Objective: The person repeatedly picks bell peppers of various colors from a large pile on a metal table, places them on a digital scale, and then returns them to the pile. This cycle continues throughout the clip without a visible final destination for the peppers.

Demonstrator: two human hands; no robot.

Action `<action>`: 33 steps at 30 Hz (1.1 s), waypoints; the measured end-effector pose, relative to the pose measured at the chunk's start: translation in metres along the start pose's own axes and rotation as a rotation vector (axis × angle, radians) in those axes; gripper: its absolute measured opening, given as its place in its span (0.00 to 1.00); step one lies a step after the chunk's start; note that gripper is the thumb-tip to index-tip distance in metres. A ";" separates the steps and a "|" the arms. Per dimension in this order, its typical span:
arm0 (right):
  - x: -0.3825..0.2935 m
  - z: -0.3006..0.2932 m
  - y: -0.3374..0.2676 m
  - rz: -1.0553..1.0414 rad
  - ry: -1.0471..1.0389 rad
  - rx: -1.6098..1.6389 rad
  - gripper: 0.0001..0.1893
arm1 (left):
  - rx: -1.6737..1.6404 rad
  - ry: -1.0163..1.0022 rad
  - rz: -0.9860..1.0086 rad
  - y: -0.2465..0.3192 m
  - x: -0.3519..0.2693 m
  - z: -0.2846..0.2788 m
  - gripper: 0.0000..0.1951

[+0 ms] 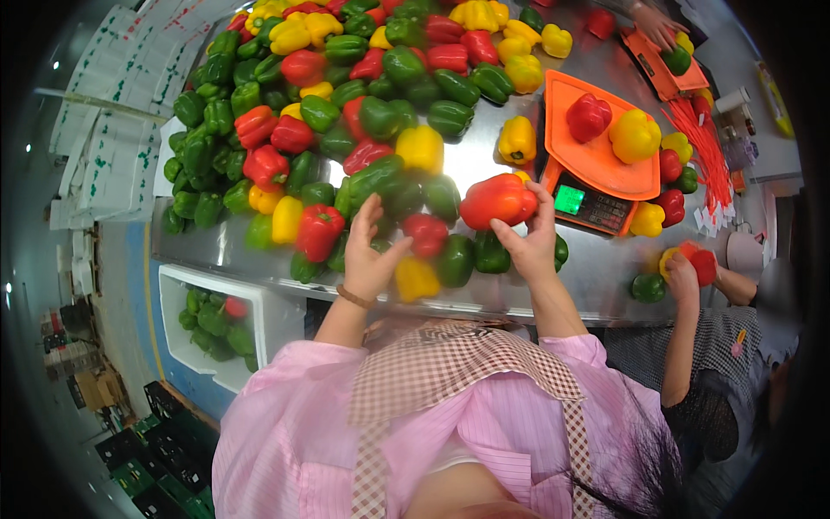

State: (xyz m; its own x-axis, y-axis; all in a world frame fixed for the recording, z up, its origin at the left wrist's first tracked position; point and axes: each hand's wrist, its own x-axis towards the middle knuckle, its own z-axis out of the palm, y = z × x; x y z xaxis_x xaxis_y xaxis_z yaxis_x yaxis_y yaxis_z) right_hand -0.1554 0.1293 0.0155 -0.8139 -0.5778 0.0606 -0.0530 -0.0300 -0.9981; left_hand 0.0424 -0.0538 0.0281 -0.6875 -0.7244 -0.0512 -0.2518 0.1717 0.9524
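Observation:
My right hand [528, 243] grips a large red bell pepper [494, 202] above the near part of the steel table [480, 152]. My left hand [371, 256], a brown band at its wrist, is open over the pile with thumb and fingers apart. Beside it lies a red bell pepper [320, 232]. Between my hands are a smaller red pepper [425, 235], a yellow pepper [415, 277] and a green pepper [455, 261]. To the right, an orange weighing scale [600, 185] carries a red pepper [589, 117] and a yellow one [635, 135] on its pan.
A foam box [275, 324] of green peppers stands below the table's left edge. White foam boxes [117, 143] are stacked farther left. A co-worker's hands [684, 276] hold peppers at right; another hand [656, 26] reaches a second scale [668, 68]. Red strips [703, 149] hang nearby.

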 end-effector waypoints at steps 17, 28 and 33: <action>0.051 0.026 0.042 -0.233 -0.088 -0.777 0.31 | 0.886 0.030 0.249 -0.015 0.079 -0.023 0.49; 0.046 0.022 0.050 -0.210 -0.056 -0.735 0.32 | 0.797 0.409 0.173 -0.043 0.088 -0.108 0.43; 0.049 0.022 0.051 -0.195 -0.059 -0.721 0.32 | 0.575 0.460 0.124 -0.067 0.097 -0.107 0.42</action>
State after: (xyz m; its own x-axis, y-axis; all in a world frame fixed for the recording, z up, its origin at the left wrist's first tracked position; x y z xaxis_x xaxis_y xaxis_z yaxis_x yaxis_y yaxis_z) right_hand -0.1850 0.0813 -0.0325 -0.7195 -0.6601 0.2156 -0.5758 0.3936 -0.7166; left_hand 0.0656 -0.2067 -0.0082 -0.4115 -0.8615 0.2975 -0.5942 0.5011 0.6292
